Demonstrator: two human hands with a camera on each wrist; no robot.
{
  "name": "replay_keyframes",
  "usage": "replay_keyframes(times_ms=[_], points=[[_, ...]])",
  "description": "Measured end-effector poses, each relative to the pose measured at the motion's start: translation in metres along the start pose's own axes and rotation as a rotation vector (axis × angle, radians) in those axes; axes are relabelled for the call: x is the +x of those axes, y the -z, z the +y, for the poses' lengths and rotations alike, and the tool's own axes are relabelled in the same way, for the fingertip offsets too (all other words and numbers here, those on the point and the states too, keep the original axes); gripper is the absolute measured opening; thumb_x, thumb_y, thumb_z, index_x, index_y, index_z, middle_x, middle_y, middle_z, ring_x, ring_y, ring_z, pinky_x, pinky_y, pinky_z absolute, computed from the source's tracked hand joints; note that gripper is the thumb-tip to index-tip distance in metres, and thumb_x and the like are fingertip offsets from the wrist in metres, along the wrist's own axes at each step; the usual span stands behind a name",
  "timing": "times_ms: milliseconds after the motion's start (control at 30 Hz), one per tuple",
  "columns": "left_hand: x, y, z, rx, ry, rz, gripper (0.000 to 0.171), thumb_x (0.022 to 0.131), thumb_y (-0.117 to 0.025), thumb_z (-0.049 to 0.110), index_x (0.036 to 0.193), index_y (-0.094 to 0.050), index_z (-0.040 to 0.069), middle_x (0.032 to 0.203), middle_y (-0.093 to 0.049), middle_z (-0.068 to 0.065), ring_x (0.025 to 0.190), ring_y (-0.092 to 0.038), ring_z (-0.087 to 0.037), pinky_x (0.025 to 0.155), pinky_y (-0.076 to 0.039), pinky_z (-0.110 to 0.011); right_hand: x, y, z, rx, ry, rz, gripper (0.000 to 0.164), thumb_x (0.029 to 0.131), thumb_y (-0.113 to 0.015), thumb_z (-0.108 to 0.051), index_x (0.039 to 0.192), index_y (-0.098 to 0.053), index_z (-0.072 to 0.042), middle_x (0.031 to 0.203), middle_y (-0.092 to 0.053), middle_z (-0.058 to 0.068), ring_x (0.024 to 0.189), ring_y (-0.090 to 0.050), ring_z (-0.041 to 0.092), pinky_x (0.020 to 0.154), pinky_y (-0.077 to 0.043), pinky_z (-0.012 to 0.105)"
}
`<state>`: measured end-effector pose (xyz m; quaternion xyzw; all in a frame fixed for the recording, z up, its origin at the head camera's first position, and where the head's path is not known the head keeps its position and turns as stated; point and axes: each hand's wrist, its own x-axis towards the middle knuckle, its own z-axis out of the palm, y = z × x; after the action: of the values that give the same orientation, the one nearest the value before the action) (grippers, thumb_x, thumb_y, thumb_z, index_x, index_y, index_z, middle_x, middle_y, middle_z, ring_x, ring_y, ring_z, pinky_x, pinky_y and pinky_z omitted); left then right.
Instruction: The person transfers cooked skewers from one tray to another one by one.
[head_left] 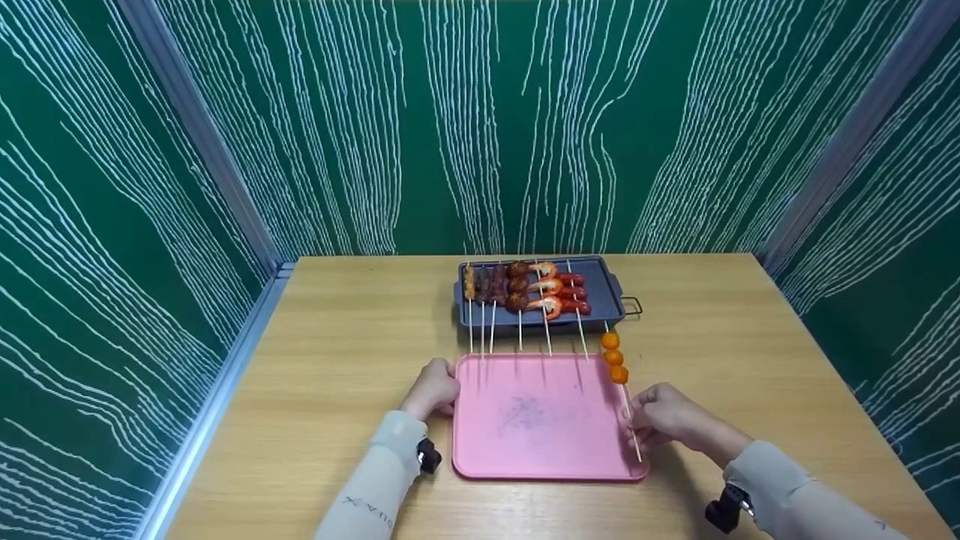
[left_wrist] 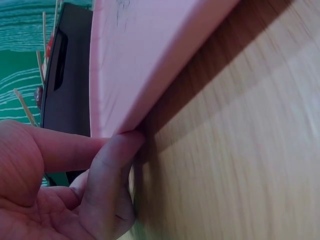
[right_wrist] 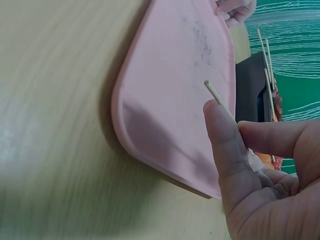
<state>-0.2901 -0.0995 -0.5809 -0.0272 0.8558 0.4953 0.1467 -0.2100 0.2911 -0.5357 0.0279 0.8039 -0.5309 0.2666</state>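
A pink tray (head_left: 547,450) with grey marks in its middle lies on the wooden table. My left hand (head_left: 433,388) pinches the tray's left rim between thumb and fingers; the left wrist view shows this grip close up, with a shadow under that edge. Over the tray's right edge, my right hand (head_left: 667,416) pinches the bare stick of a skewer (head_left: 613,358) with three orange balls on its far end. In the right wrist view the stick's blunt end (right_wrist: 210,86) sticks out past the thumb, and the fingers mostly hide the balls.
Behind the tray stands a dark grill pan (head_left: 600,289) with a wire handle (head_left: 634,305) at its right. Several skewers of meat, brown balls, shrimp (head_left: 552,306) and red sausage lie across it, sticks pointing toward me. Green walls with white lines enclose the table (head_left: 337,337).
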Motion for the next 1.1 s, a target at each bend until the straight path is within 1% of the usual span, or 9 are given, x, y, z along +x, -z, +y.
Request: replay_keyframes(times_ms=[100, 233, 433, 667, 767, 900, 967, 1100], points=[[0.000, -0.001, 0.001, -0.011, 0.010, -0.002, 0.022, 0.086, -0.044, -0.011, 0.078, -0.048, 0.009, 0.077, -0.055, -0.007, 0.050, -0.060, -0.015, 0.039, -0.054, -0.022, 0.000, -0.001, 0.004, 0.007, 0.012, -0.020, 0.011, 0.093, -0.056, 0.007, 0.089, -0.065, 0.002, 0.071, -0.070, 0.004, 0.061, -0.072, 0.014, 0.056, -0.066, 0.027], [0.001, -0.001, 0.000, -0.026, 0.014, 0.003, 0.019, 0.084, -0.044, -0.011, 0.081, -0.050, 0.007, 0.081, -0.057, -0.010, 0.050, -0.062, -0.016, 0.040, -0.057, -0.024, 0.000, -0.003, 0.009, 0.005, 0.016, -0.025, 0.011, 0.093, -0.056, 0.007, 0.087, -0.065, 0.002, 0.070, -0.070, 0.004, 0.060, -0.072, 0.014, 0.056, -0.066, 0.027], [0.001, -0.001, 0.000, -0.002, 0.009, 0.014, 0.020, 0.085, -0.044, -0.011, 0.079, -0.049, 0.008, 0.080, -0.056, -0.010, 0.048, -0.060, -0.015, 0.039, -0.056, -0.023, -0.001, -0.007, 0.014, -0.014, -0.003, -0.023, 0.012, 0.094, -0.057, 0.007, 0.087, -0.066, 0.003, 0.069, -0.070, 0.005, 0.060, -0.071, 0.013, 0.055, -0.065, 0.026], [0.001, -0.002, 0.000, -0.008, 0.010, 0.016, 0.020, 0.084, -0.042, -0.012, 0.082, -0.050, 0.006, 0.083, -0.057, -0.012, 0.049, -0.062, -0.017, 0.040, -0.057, -0.025, 0.001, -0.012, 0.016, -0.037, -0.012, -0.013, 0.016, 0.091, -0.057, 0.008, 0.080, -0.064, -0.002, 0.063, -0.067, 0.001, 0.056, -0.068, 0.010, 0.051, -0.062, 0.021], [0.000, -0.003, 0.000, -0.007, 0.006, 0.019, 0.019, 0.084, -0.043, -0.013, 0.083, -0.051, 0.005, 0.084, -0.058, -0.013, 0.050, -0.062, -0.017, 0.041, -0.059, -0.026, 0.002, -0.015, 0.016, -0.056, -0.017, 0.012, 0.016, 0.089, -0.059, 0.007, 0.078, -0.063, -0.004, 0.061, -0.065, -0.001, 0.054, -0.066, 0.008, 0.050, -0.059, 0.020], [0.000, -0.003, -0.001, 0.001, 0.004, 0.023, 0.019, 0.085, -0.043, -0.012, 0.083, -0.051, 0.005, 0.082, -0.057, -0.012, 0.048, -0.060, -0.016, 0.039, -0.056, -0.024, 0.003, -0.017, 0.016, -0.068, -0.048, 0.053, 0.015, 0.090, -0.061, 0.006, 0.079, -0.065, -0.004, 0.061, -0.065, 0.000, 0.053, -0.065, 0.008, 0.049, -0.058, 0.019], [0.000, -0.003, -0.001, 0.006, 0.001, 0.025, 0.020, 0.085, -0.043, -0.012, 0.081, -0.050, 0.007, 0.080, -0.056, -0.010, 0.047, -0.059, -0.015, 0.038, -0.054, -0.023, 0.004, -0.018, 0.016, -0.072, -0.056, 0.072, 0.014, 0.089, -0.062, 0.005, 0.079, -0.066, -0.003, 0.061, -0.065, 0.000, 0.052, -0.064, 0.009, 0.048, -0.058, 0.020], [0.000, -0.003, 0.000, 0.012, -0.017, 0.024, 0.024, 0.083, -0.042, -0.011, 0.071, -0.045, 0.010, 0.070, -0.052, -0.006, 0.045, -0.057, -0.012, 0.037, -0.051, -0.020, 0.006, -0.021, 0.017, -0.085, -0.053, 0.103, 0.013, 0.087, -0.061, 0.003, 0.076, -0.066, -0.003, 0.058, -0.065, 0.001, 0.049, -0.064, 0.010, 0.046, -0.058, 0.021]])
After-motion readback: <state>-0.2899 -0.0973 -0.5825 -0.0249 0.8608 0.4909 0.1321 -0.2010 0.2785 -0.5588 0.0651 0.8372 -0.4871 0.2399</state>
